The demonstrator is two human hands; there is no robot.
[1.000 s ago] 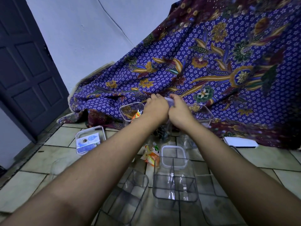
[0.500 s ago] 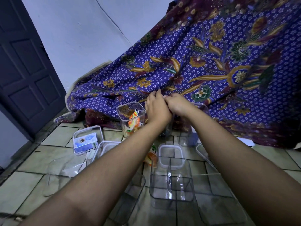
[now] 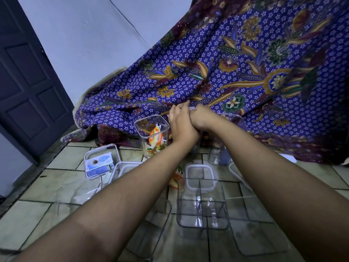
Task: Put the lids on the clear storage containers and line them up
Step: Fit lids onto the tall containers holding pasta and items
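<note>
Two hands met on a lid (image 3: pixel 191 109), whatever stood beneath it hidden: left hand (image 3: pixel 181 123) pressing with straight fingers held together, right hand (image 3: pixel 202 118) curling fingers over its edge. A snack-filled container (image 3: pixel 151 133) stood at their nine o'clock, a loose lid (image 3: pixel 201 176) at six.

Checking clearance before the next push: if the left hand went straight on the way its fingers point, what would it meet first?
Most likely the patterned cloth draped just beyond: the left hand points its fingers up and away at it. How near is unclear from this one view.
</note>
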